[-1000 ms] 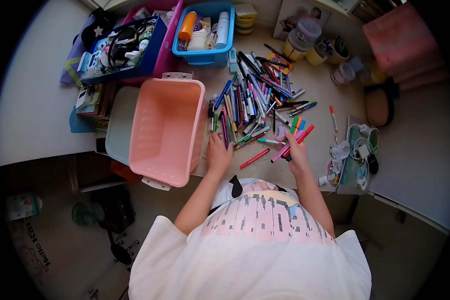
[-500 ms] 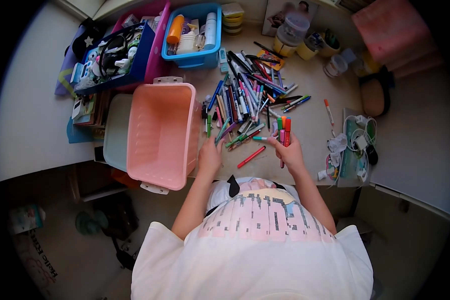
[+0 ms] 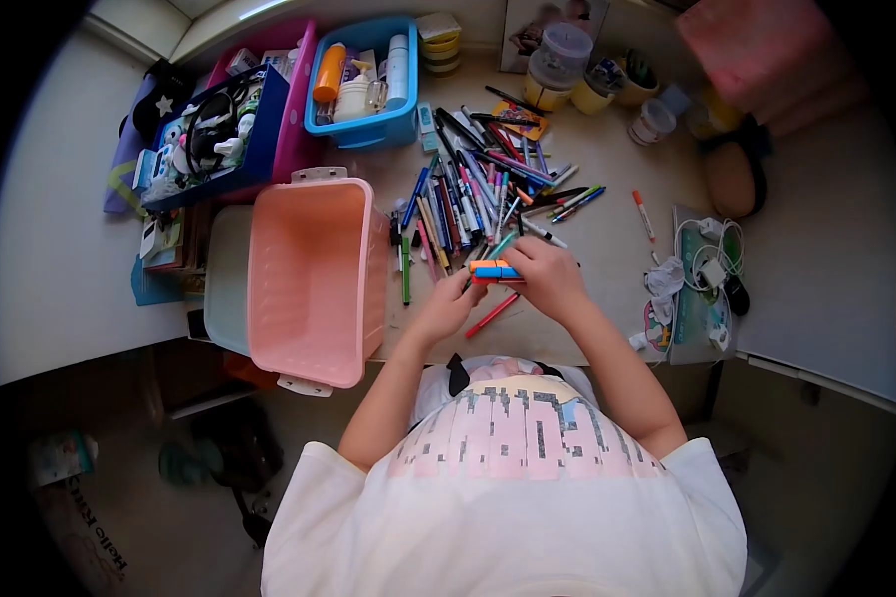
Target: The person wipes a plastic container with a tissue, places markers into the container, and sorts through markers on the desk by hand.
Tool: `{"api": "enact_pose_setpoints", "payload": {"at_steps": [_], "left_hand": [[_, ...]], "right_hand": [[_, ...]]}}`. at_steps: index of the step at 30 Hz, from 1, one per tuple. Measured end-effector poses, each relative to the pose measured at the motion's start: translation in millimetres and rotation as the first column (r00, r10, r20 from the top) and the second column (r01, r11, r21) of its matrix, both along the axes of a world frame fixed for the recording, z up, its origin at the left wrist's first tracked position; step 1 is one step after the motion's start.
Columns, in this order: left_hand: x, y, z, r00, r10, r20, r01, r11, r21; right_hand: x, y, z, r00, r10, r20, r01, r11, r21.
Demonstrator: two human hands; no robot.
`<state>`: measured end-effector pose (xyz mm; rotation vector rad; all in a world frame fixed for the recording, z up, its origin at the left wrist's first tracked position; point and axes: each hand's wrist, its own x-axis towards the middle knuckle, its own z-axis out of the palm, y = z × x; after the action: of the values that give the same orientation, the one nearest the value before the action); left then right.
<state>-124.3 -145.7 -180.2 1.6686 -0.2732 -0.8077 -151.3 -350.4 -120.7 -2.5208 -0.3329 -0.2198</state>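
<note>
A heap of pens and markers (image 3: 468, 189) is spread over the desk in front of me. My right hand (image 3: 548, 277) is closed on several markers (image 3: 493, 269), orange and blue ones among them, pointing left. Just left of it, my left hand (image 3: 448, 303) has its fingers at the near edge of the heap, close to the markers' ends; what its fingertips hold, if anything, is too small to tell. A red marker (image 3: 492, 315) lies on the desk between my hands and my body. A green marker (image 3: 405, 271) lies left of the heap.
An open pink box (image 3: 311, 289) stands left of my left hand. Behind it are a blue basket (image 3: 365, 127) of bottles and a dark blue box (image 3: 269, 129) of cables. Jars (image 3: 558, 70) stand at the back. White cables (image 3: 712, 269) lie at the right.
My right hand has moved left and turned, so its markers now point left rather than away from me. My left hand is now close beside it. The view has shifted slightly.
</note>
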Motion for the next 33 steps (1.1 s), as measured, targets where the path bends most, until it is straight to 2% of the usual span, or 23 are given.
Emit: {"api": "enact_pose_setpoints", "payload": {"at_steps": [1,3,6,7,8,9,10,11,12,13,14,15,16,17,19,21,23,25,26,27,29,31,33], "left_hand": [[-3,-3,4,0.992,0.029,-0.123,-0.048,0.988,-0.147],[-11,-9,17,0.94,0.066,-0.334,-0.152,0.959,-0.237],[-6,-3,-7,0.926,0.112,-0.36,-0.209,0.947,-0.245],[-5,-3,-16,0.926,0.115,-0.36,-0.213,0.946,-0.245],[-4,-3,-24,0.983,0.184,0.004,-0.184,0.983,-0.015],[-4,-3,-25,0.919,0.14,0.368,-0.231,0.949,0.216],[1,2,-26,0.892,0.091,0.443,-0.168,0.976,0.138],[3,9,-27,0.893,0.093,0.441,-0.17,0.976,0.138],[5,17,-23,0.817,0.113,0.565,-0.301,0.92,0.251],[8,24,-21,0.726,0.104,0.68,-0.436,0.834,0.338],[10,32,-27,0.725,0.103,0.681,-0.435,0.835,0.336],[10,40,-40,0.676,0.103,0.729,-0.532,0.753,0.387],[9,44,-53,0.625,0.094,0.775,-0.623,0.657,0.424],[8,45,-65,0.625,0.092,0.775,-0.623,0.657,0.424],[7,46,-79,0.7,0.04,0.713,-0.591,0.592,0.548],[10,47,-83,0.681,0.047,0.731,-0.606,0.596,0.526],[8,47,-79,0.663,0.059,0.746,-0.62,0.602,0.503],[7,44,-46,0.881,0.362,0.305,-0.457,0.82,0.346],[0,35,-35,0.857,0.444,0.263,-0.496,0.849,0.184],[-6,23,-19,0.866,0.429,0.258,-0.48,0.858,0.185],[-18,0,19,0.943,0.329,-0.047,-0.333,0.931,-0.152],[-23,-14,46,0.959,0.268,-0.087,-0.279,0.948,-0.155],[-24,-21,62,0.97,0.212,-0.122,-0.23,0.96,-0.159]], "right_hand": [[-1,0,-11,0.998,0.049,0.03,-0.046,0.994,-0.096],[-7,-4,-21,0.993,0.103,0.052,-0.091,0.977,-0.191],[-15,-17,-23,0.995,0.094,-0.009,-0.094,0.977,-0.191],[-20,-21,-24,0.992,-0.113,-0.057,0.106,0.988,-0.113],[-22,-25,-25,0.944,-0.308,-0.119,0.305,0.951,-0.046],[-22,-29,-25,0.945,-0.303,-0.121,0.3,0.953,-0.046],[-23,-32,-24,0.814,-0.389,-0.432,0.522,0.815,0.251],[-25,-37,-24,0.624,-0.313,-0.716,0.741,0.529,0.414],[-30,-40,-49,0.726,-0.236,-0.645,0.683,0.358,0.637],[-31,-38,-43,0.726,-0.237,-0.645,0.683,0.358,0.637],[-33,-36,-37,0.664,-0.171,-0.728,0.744,0.252,0.619],[-35,-34,-32,0.597,-0.093,-0.797,0.8,0.147,0.582],[-37,-34,-36,0.586,-0.056,-0.808,0.806,0.134,0.576],[-40,-32,-40,0.586,-0.056,-0.808,0.807,0.133,0.576],[-44,-23,-47,0.655,-0.013,-0.755,0.751,0.124,0.649],[-45,-14,-52,0.65,-0.04,-0.759,0.758,0.104,0.644],[-46,-8,-51,0.641,0.108,-0.76,0.768,-0.098,0.633],[-41,-2,-43,0.64,0.106,-0.761,0.768,-0.089,0.634],[-40,2,-36,0.634,0.111,-0.765,0.773,-0.078,0.629],[-40,6,-29,0.626,0.116,-0.771,0.78,-0.068,0.622],[-37,11,-20,0.665,0.164,-0.729,0.745,-0.066,0.664],[-31,20,-11,0.762,0.134,-0.634,0.638,0.016,0.77],[-26,21,7,0.766,0.168,-0.62,0.627,0.018,0.779]]}}
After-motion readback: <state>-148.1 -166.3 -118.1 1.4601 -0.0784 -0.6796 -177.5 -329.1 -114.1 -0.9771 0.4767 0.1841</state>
